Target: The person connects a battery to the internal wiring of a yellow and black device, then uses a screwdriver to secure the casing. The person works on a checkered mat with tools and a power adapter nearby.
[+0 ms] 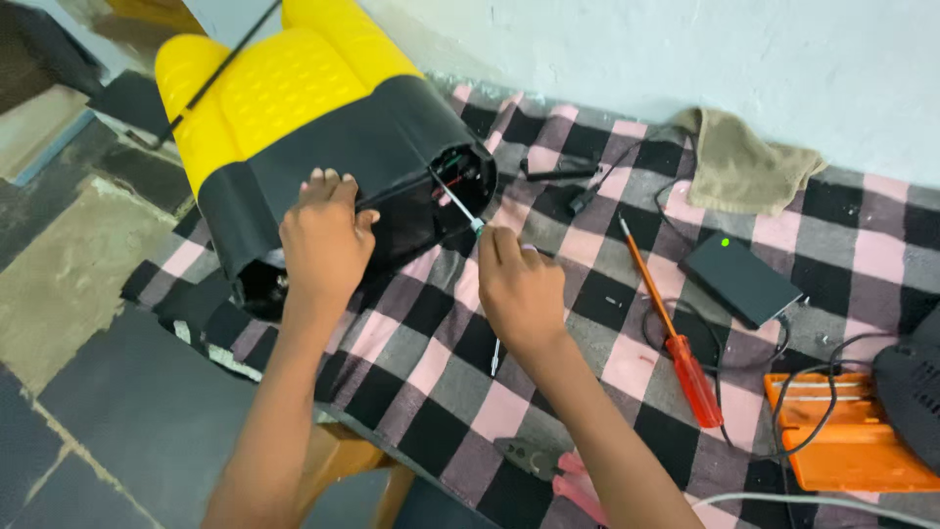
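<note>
A yellow and black plastic casing (313,118) lies on its side on a pink, black and grey checked cloth (441,362). My left hand (321,235) presses flat on the casing's black underside, near its open end. My right hand (519,284) holds a thin screwdriver (455,201) whose shaft points up and left into the casing's open end (460,176), where red and other wires show. The screwdriver's handle is mostly hidden in my fist.
A long red-handled screwdriver (676,343) lies to the right. Beyond it are a small black box with a green light (739,279), tangled black cables (705,343), an orange tool (842,431), a beige rag (749,167) and pink-handled pliers (563,475). A wooden stool (343,460) stands below.
</note>
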